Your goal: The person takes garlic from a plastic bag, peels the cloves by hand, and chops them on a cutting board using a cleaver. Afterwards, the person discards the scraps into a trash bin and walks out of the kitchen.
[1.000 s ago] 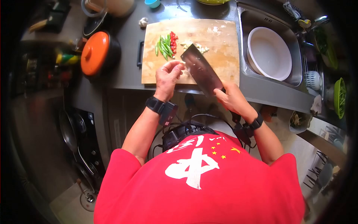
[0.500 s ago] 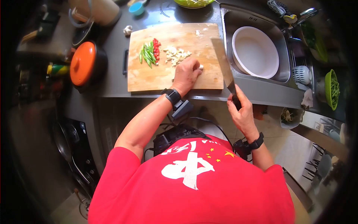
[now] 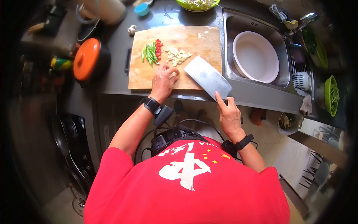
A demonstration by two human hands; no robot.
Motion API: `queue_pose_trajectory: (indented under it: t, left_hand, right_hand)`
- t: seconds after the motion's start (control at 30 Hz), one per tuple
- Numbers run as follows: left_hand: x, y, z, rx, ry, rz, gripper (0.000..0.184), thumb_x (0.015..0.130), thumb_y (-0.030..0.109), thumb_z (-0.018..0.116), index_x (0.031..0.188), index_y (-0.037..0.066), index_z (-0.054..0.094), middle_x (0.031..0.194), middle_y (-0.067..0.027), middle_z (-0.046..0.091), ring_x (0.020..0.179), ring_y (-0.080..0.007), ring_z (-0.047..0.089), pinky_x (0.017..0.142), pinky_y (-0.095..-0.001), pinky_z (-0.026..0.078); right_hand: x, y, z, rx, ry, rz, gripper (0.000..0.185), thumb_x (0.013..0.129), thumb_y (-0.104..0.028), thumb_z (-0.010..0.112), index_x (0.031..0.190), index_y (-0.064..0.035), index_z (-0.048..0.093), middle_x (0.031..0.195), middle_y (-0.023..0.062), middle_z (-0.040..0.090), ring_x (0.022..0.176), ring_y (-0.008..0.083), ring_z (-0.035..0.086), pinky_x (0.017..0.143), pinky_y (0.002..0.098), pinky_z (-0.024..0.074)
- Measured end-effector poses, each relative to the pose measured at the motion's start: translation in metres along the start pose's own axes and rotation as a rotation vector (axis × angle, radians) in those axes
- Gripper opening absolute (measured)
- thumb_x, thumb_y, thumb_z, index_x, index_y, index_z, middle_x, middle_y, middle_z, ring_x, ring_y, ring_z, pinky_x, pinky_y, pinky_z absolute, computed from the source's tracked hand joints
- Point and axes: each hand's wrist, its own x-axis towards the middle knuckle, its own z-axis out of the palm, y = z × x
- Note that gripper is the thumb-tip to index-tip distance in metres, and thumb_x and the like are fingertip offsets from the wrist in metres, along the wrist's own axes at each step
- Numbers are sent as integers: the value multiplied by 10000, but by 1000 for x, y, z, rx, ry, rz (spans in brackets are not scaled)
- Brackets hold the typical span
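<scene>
A wooden cutting board [image 3: 201, 41] lies on the counter. On it, sliced green pepper [image 3: 150, 54] lies beside chopped red pepper [image 3: 159, 49], with pale chopped pieces that look like garlic [image 3: 176, 56] to their right. My left hand [image 3: 163, 80] is low over the board's front part, fingers curled together just below the chopped piles; what they hold, if anything, is hidden. My right hand [image 3: 230, 115] grips the handle of a cleaver [image 3: 209, 78], index finger along the blade. The blade's broad face shows, its far end over the board's right front part.
A garlic bulb [image 3: 132, 30] and a blue cup [image 3: 141, 9] are behind the board. An orange-lidded pot [image 3: 86, 59] stands left. On the right, a sink [image 3: 231, 22] holds a white basin [image 3: 256, 56]. Green baskets [image 3: 331, 96] [image 3: 197, 5] are at the far right and back.
My left hand went right across the board, then back left. The cleaver swung out to the right, then came back over the board, its blade turned flatter.
</scene>
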Motion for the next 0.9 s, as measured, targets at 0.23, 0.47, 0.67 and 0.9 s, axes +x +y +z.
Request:
queue_pose_trajectory:
  t: [0.23,0.47,0.67,0.9]
  left_hand:
    - [-6,-14,2,-194,46,-15,119,747,9,711,857,46,685,844,-100,598,750,-229,600,677,-331,496]
    - [-8,-14,0,-238,89,-4,86,785,-9,656,856,31,684,840,-97,624,699,-213,609,639,-312,495]
    - [14,7,19,-652,-105,-359,97,902,92,595,928,37,670,775,-125,643,672,-237,609,625,-322,487]
    - [29,54,40,-180,-104,75,164,799,72,695,924,11,608,884,-184,589,847,-390,592,735,-434,488]
  right_hand:
    - [16,-19,-9,150,458,-155,510,835,-13,627,1327,-137,584,855,136,482,703,307,551,608,385,483]
    - [-4,-11,10,-72,-170,36,610,854,-22,590,1430,-170,456,801,166,554,680,323,604,624,413,516]
    - [9,-1,-21,896,-73,318,567,883,-15,603,1426,-94,460,966,87,686,779,176,632,699,334,507]
    - [32,-2,-23,570,132,186,542,867,-8,616,1390,-66,487,1241,172,633,1089,235,638,904,306,483]
